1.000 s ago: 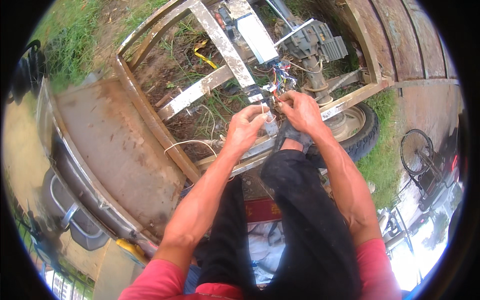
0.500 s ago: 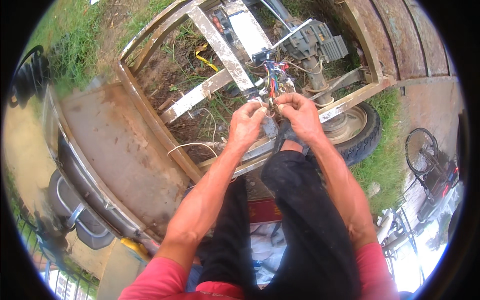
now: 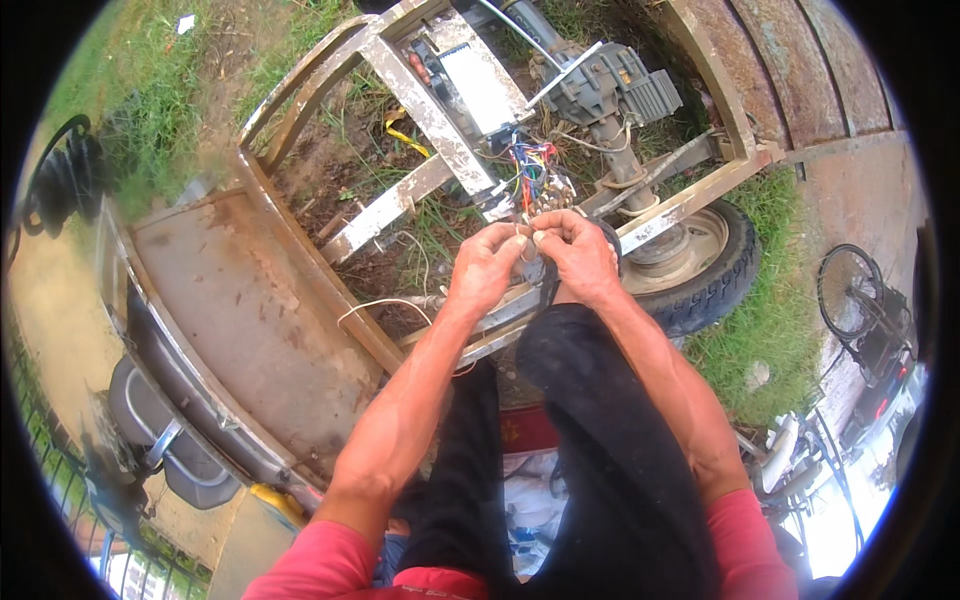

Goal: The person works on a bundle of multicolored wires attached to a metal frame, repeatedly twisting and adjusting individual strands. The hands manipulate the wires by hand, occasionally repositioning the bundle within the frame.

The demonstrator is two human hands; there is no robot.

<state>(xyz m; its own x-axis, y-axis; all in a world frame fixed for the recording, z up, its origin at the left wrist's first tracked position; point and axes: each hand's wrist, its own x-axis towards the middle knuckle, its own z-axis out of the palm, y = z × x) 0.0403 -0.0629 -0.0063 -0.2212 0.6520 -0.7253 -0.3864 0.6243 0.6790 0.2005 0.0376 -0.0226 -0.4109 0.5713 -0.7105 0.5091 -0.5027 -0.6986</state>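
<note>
My left hand and my right hand meet fingertip to fingertip just below a bundle of coloured wires that hangs from a rusty vehicle frame. Both hands pinch thin wire ends between thumb and fingers. A grey control box sits on the frame above the bundle, and a grey electric motor lies to its right. My raised knee in black trousers is right under the hands.
A rubber wheel stands at the right of the frame on grass. A rusty flat metal bed lies at left, with a loose white wire beside it. A bicycle wheel and a parked motorbike are at far right.
Both hands have kept together at the wire bundle, shifting slightly as the fingers work the wire ends. The view has shifted a little.
</note>
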